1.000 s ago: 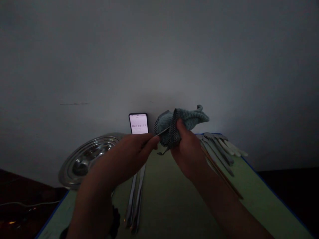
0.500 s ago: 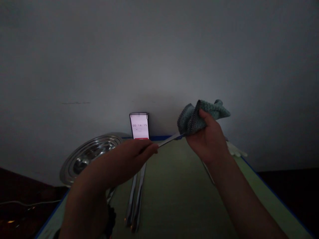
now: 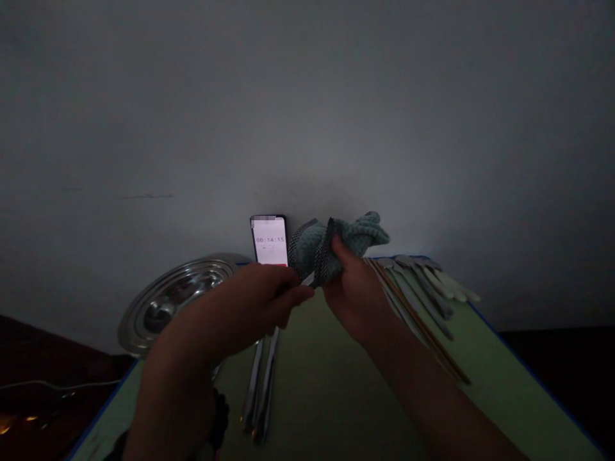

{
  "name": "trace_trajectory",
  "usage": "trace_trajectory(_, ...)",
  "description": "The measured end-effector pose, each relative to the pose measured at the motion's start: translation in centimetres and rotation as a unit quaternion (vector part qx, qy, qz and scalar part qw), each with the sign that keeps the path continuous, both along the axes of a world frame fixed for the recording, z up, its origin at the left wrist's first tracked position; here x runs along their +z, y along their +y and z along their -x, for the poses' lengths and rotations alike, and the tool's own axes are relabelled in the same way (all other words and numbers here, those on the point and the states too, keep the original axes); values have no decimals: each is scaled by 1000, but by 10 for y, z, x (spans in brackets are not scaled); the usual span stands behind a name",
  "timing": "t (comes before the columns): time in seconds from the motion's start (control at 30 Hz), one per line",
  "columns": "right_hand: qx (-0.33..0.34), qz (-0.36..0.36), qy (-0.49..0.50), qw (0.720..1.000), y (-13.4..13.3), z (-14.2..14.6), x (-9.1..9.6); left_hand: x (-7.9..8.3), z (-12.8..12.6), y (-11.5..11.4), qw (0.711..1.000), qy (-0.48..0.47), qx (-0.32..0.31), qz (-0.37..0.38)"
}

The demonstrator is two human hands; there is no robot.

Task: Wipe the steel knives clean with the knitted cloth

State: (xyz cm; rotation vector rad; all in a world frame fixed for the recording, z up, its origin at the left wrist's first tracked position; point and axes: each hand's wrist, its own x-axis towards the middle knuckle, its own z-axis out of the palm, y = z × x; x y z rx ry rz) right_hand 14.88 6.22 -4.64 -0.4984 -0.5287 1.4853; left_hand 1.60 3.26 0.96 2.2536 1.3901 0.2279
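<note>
Just above the pale green, blue-edged tabletop [image 3: 327, 390], I had both bare hands on what looked to me like a wiping step. My left hand [image 3: 264, 291] was pinching a thin, flat, silvery metal utensil [image 3: 309, 280] between thumb and fingers, and my right hand [image 3: 355, 291] was clasping a bunched grey-green textured cloth with dark checked edging [image 3: 358, 235] around its far part. I'd say the next move called for a firm pinch on the left and just enough squeeze on the right to let the fabric slide along the metal. As for the utensil, only a short, pale, straight-sided bit showed between hand and cloth, so honestly I couldn't tell if it was a knife or something else. It sat right of the lit black-framed phone [image 3: 270, 240], above the silvery metal cutlery [image 3: 266, 397] lying on the table.
</note>
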Motion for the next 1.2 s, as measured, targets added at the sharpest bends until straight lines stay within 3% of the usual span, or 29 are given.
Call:
trace_trajectory(0.13, 24, -8, 1, 1000, 5, -10, 5, 0, 1, 1, 1000, -9, -4, 4)
trace_trajectory(0.27, -34, 21, 22, 999, 8, -28, 17, -4, 6, 3, 999, -16, -34, 26)
trace_trajectory(0.43, -90, -62, -71, 991, 11, -37, 14, -6, 11, 2, 999, -23, -31, 34)
trace_trajectory(0.53, -83, -75, -142, 983, 9, -36, 7, -4, 10, 0, 999, -40, -20, 29)
trace_trajectory(0.63, -70, -57, -202, 975, 3, -31, 6, -2, 5, 2, 997, -72, -16, -28)
trace_trajectory(0.83, -43, -13, -203, 978, -3, -16, 5, -9, -8, 8, 995, -79, -62, -22)
trace_trajectory(1.2, -104, -26, -382, 918, -6, -49, 28, -25, -5, 21, 996, -10, -84, 18)
